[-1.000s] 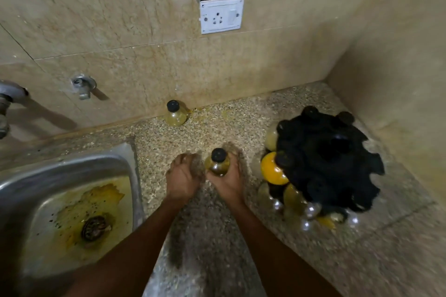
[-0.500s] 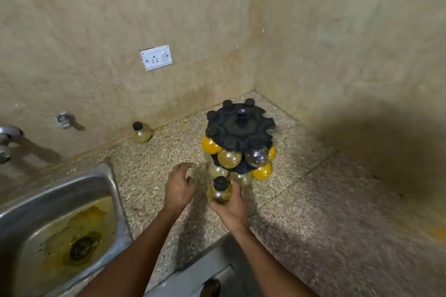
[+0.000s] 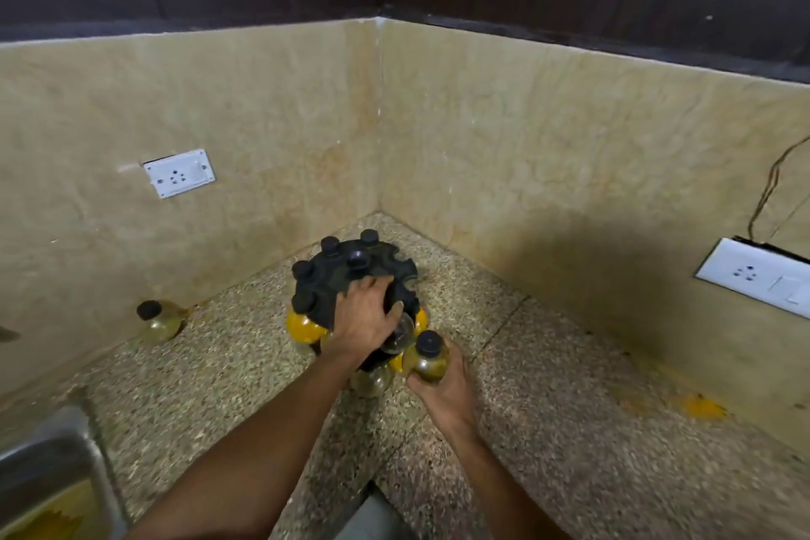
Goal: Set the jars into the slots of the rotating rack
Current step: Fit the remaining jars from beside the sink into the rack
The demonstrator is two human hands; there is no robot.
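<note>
Honestly, the jar sat clamped in the right hand just beside the rack on the table, and it could've knocked the seated jars if shoved in crooked. The left hand lay spread over the rack's top, grip apart, hiding the near slots, so I couldn't tell which one was free. A spare jar stood by the wall.

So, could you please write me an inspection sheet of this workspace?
Surface: speckled stone counter, yellow stain near the right wall.
Job's things: black rotating rack in the corner, partly filled; one jar held; spare jar by the back wall.
Clutter: nothing seen.
Grippers: left hand on the rack; right hand grips the jar.
Cables: wire above the right socket.
Surroundings: sink, wall socket.
</note>
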